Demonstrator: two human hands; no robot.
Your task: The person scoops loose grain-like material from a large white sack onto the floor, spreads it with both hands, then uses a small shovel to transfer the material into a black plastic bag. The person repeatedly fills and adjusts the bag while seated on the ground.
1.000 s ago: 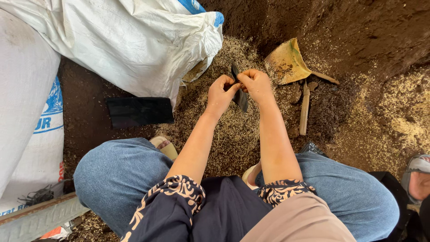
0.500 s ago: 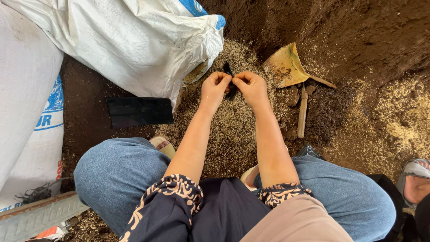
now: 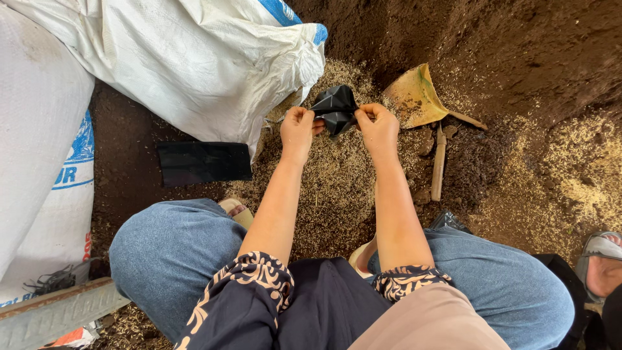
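Note:
A small black plastic bag is held up between both hands over the husk-strewn soil. My left hand pinches its left edge and my right hand pinches its right edge, so the bag's mouth is spread apart. A flat stack of black plastic bags lies on the dark soil to the left, apart from my hands. A yellowish scoop with a wooden handle lies just beyond my right hand.
Large white woven sacks lie at the left and top left. A mound of dark soil rises at the top right. Another person's sandalled foot shows at the right edge. A wooden stick lies beside the scoop.
My hands have moved apart and slightly up, pulling the folded black bag from a thin strip into a spread, puffed shape.

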